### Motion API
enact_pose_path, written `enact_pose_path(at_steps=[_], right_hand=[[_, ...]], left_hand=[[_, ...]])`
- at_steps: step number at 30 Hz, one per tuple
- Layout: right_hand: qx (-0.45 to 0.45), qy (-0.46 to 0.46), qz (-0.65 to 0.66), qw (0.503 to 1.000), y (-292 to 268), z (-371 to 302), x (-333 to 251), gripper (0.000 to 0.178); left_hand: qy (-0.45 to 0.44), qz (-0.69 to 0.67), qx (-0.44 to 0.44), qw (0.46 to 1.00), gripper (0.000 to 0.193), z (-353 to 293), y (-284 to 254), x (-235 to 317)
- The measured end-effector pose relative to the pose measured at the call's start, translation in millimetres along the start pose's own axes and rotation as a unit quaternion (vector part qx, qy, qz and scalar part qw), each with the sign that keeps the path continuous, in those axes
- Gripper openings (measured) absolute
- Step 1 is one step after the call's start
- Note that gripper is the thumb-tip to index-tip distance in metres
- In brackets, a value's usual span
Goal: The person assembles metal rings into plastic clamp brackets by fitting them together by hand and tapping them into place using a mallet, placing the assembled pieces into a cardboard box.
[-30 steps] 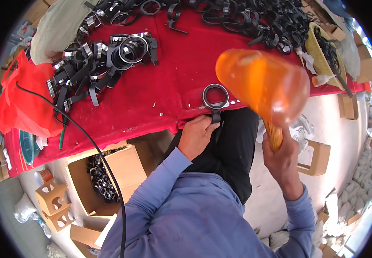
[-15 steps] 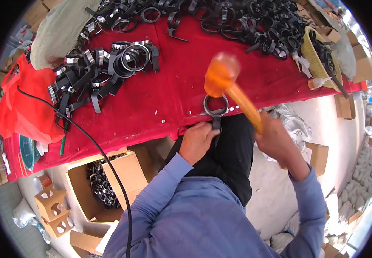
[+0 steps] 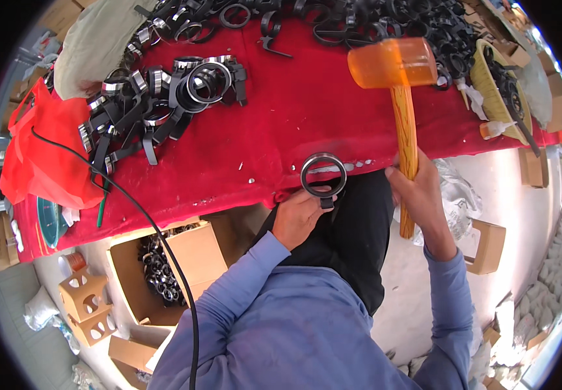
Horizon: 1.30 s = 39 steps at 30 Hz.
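Note:
My left hand (image 3: 298, 220) is closed on the short stem of a black ring-shaped part (image 3: 324, 194). Its ring has a shiny inner band and stands tilted up at the near edge of the red-covered table, by my thigh. My right hand (image 3: 422, 198) grips the wooden handle of a mallet (image 3: 391, 64) with a translucent orange head. The mallet is upright in the view, its head to the right of the ring and apart from it.
A heap of ring parts with silver bands (image 3: 183, 97) lies at left on the red cloth (image 3: 281, 117); more black rings (image 3: 385, 16) cover the far side. A yellow basket (image 3: 489, 84) stands right. A black cable (image 3: 144, 211) crosses the left. Below sits a cardboard box (image 3: 131, 286).
The mallet has swung away from the ring, up and to the right, with its handle now nearly vertical. My left hand has tipped the ring, showing its opening more fully.

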State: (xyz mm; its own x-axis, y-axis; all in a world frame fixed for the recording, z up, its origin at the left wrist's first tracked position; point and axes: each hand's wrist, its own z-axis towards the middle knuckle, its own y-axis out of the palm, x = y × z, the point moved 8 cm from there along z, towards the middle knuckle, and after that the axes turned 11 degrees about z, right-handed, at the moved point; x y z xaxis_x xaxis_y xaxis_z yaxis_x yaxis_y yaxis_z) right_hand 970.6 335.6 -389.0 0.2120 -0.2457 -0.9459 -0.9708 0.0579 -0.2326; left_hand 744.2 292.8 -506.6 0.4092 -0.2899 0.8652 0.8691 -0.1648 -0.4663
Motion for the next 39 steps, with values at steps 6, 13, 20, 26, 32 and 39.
enact_pose_path(at_steps=[6,13,20,26,32,39], right_hand=[[-0.013,-0.094,0.064,0.993,40.3,55.1,23.6,0.021],[-0.022,-0.059,0.022,0.998,50.1,57.3,26.5,0.020],[-0.026,-0.070,0.021,0.997,48.9,59.3,29.7,0.019],[-0.022,-0.056,0.036,0.998,49.9,56.9,25.2,0.019],[-0.028,-0.072,0.035,0.996,49.7,60.4,27.0,0.019],[-0.015,-0.075,0.031,0.997,47.7,59.7,24.6,0.021]], left_hand=[[-0.097,-0.038,0.015,0.994,0.034,-89.9,-48.4,-46.8],[-0.341,0.388,0.020,0.856,0.017,-360.0,-223.3,-158.9],[-0.399,0.498,-0.045,0.768,0.027,-315.8,-229.0,-132.2],[-0.026,0.387,0.139,0.911,0.018,-56.1,-179.6,51.3],[-0.051,0.391,0.327,0.859,0.030,75.9,-235.1,57.9],[-0.130,0.404,0.288,0.859,0.042,136.9,-257.9,20.6]])
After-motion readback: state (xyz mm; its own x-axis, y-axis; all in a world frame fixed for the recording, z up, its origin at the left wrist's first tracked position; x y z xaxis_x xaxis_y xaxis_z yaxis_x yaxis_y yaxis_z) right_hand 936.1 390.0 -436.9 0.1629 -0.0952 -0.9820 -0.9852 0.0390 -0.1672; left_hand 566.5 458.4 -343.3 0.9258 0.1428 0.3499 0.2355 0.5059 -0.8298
